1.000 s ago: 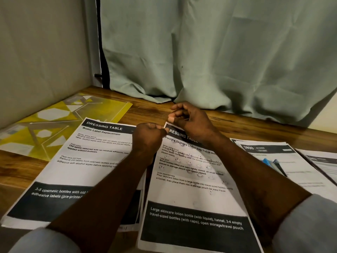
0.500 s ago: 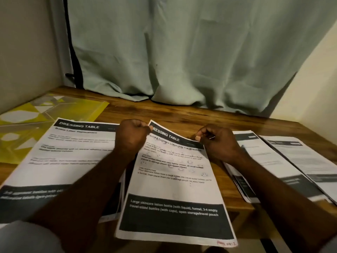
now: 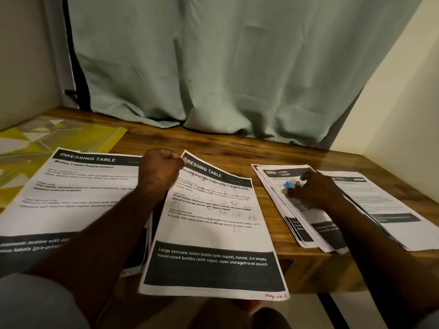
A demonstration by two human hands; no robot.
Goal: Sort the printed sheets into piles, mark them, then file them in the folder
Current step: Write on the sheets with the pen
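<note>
My left hand (image 3: 159, 172) pinches the top left corner of a printed sheet (image 3: 213, 233) headed "Dressing Table", which lies in the middle and hangs over the table's front edge. Left of it sits another pile (image 3: 71, 198) with the same heading. My right hand (image 3: 316, 191) rests on a fanned pile (image 3: 297, 224) to the right. Its thumb and curled fingers close around a blue pen (image 3: 288, 184) lying there beside a darker one. A further pile (image 3: 380, 205) lies at the far right. The yellow patterned folder (image 3: 59, 136) sits at the back left.
The wooden table (image 3: 237, 150) stands in a corner, with walls on both sides. A pale green curtain (image 3: 213, 67) hangs behind it down to the tabletop. My knees show below the front edge.
My right hand has let go of the middle sheet's top edge and moved right onto the fanned pile, onto the pens. My left hand keeps its hold on the corner.
</note>
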